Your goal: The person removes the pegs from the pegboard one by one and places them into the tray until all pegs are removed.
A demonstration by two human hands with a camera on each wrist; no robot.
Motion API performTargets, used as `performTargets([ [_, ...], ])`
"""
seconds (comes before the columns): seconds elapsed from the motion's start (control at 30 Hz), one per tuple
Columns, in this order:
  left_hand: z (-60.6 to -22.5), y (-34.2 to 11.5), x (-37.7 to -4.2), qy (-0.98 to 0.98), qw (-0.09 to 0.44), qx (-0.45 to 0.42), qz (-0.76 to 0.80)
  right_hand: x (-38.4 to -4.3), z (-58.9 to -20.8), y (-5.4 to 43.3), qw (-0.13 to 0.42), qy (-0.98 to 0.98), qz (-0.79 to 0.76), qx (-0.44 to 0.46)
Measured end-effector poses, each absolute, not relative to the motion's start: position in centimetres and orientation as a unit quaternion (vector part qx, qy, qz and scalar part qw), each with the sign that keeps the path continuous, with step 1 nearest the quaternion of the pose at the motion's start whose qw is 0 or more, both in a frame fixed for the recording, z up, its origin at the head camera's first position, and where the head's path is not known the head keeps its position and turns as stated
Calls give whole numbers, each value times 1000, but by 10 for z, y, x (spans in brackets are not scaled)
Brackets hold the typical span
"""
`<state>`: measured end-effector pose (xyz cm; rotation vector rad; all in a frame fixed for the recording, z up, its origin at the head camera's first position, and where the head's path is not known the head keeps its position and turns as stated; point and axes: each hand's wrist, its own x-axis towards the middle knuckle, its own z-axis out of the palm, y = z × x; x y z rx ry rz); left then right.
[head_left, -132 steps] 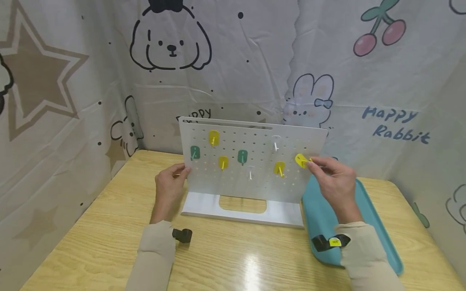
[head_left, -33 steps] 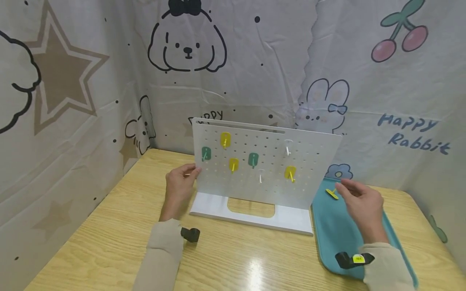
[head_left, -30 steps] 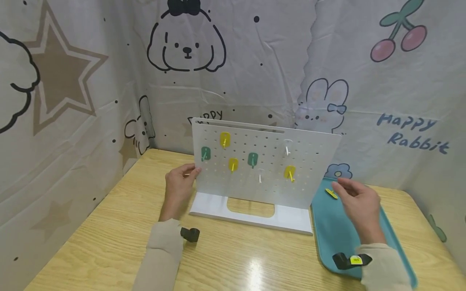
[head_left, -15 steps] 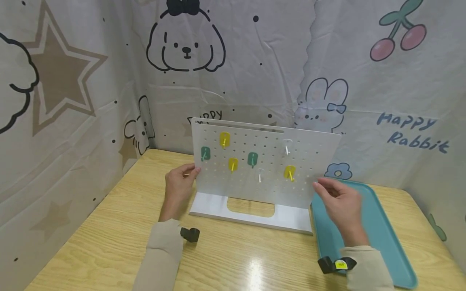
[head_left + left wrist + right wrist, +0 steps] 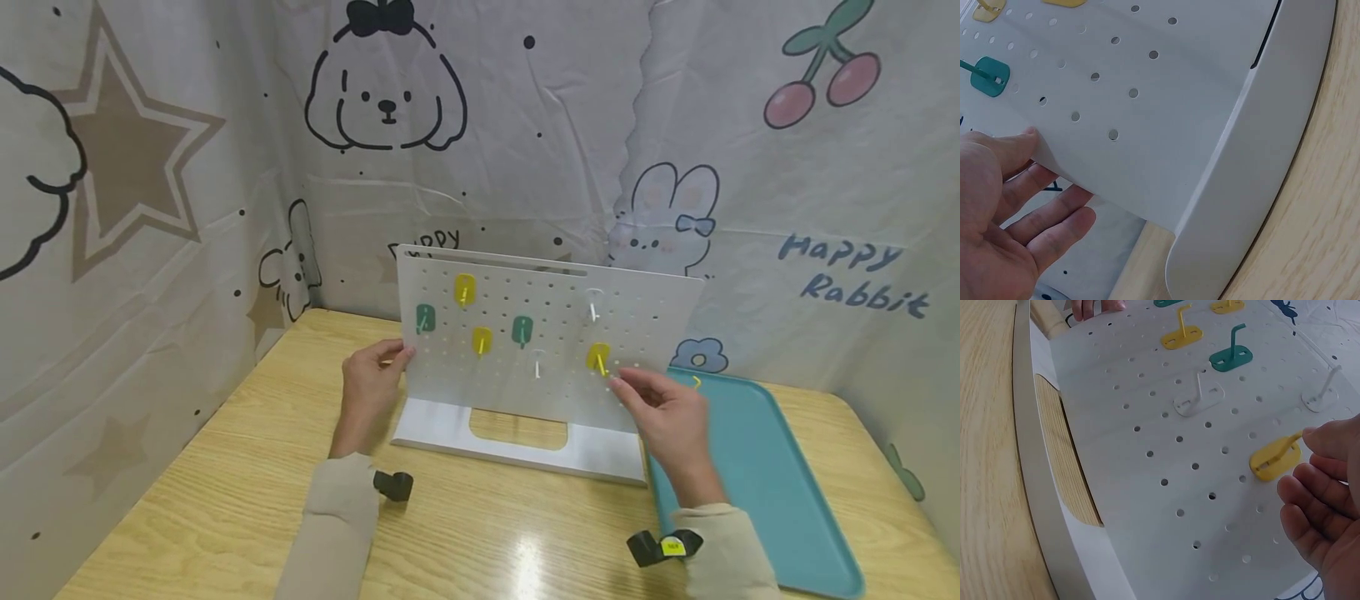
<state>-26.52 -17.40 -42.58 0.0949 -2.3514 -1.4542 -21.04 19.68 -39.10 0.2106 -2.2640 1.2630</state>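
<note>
Thumb and forefinger of the right hand (image 5: 663, 421) meet at the free end of the yellow hook (image 5: 1266, 467) and appear to pinch it; the remaining fingers bend loosely beneath. This hook sits on the face of the perforated board (image 5: 450, 379), between three and four o'clock from the board's centre, and its arm points toward five o'clock in the head view. Whether its plate is fully fixed in the holes, I cannot tell.

The left hand (image 5: 371, 385) grips the board's edge at nine o'clock, with the thumb on the front face and the other fingers behind it.

By its look, the hook is light, stiff plastic, rather smooth, so a dry pinch should be sufficient. The thin arm is perhaps the weakest part: pulling sideways at the tip may bend it or turn the plate, therefore I would rather take hold near the root, or by the plate's rims. A clear hook (image 5: 594, 310) at two o'clock stands near and leaves modest room for fingers.

The board seems thin and rigid, and could rock on its base (image 5: 431, 425), so the steadying left hand looks useful. At four o'clock lies the blue-green tray (image 5: 765, 483), with a small yellow piece (image 5: 697, 383) at its eleven o'clock.
</note>
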Motion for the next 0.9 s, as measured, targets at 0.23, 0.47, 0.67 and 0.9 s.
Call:
performTargets([
  [0.23, -428, -173, -266, -836, 187, 35, -515, -214, -393, 188, 258, -843, 465, 80],
  [0.47, -426, -172, -265, -836, 187, 34, -516, -217, -393, 184, 249, -851, 456, 73],
  [0.67, -425, -173, -264, -837, 184, 36, -515, -218, -394, 182, 247, -853, 455, 69],
  [0.9, -426, -174, -265, -834, 186, 34, -519, -218, -393, 178, 256, -855, 447, 63],
])
